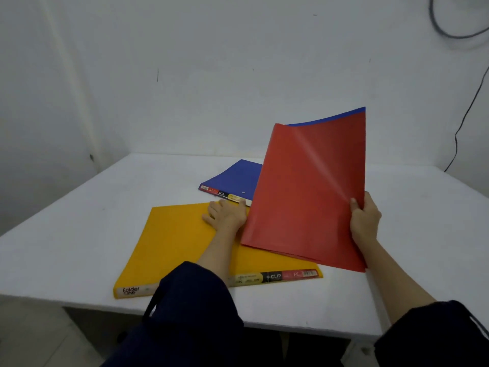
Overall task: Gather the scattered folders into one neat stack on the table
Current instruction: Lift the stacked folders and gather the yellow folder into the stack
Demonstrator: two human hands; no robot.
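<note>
Both hands are engaged: the right hand (364,221) is closed on the edge of a red folder (309,192), held tilted above the white tabletop (79,234) with a blue sheet (330,119) behind it. The left hand (227,214) is laid flat, fingers spread, on the yellow folder (169,247), just before the blue folder (235,178).

Blue folder (235,178) half hidden behind red folder (309,192), yellow folder (169,245) spine partly covered by sleeve (190,300)
</note>
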